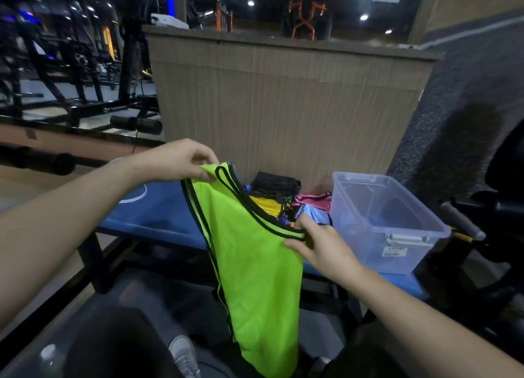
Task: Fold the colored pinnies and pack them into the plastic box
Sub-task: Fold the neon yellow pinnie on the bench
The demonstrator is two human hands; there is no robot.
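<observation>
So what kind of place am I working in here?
Most likely a gym. Black weight machine frames fill the floor at left, an orange rack stands behind the counter, and the hands hold a green pinny over a blue padded bench.

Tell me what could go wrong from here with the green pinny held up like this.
1. The green pinny hangs well below the blue bench, held only by pinches of the left hand and right hand at its shoulders; a slip would likely drop it to the floor.
2. The pile of pinnies sits right behind it, so laying it down to fold may drag or tangle them.
3. The plastic box stands near the bench end; a bump could shift it.
</observation>
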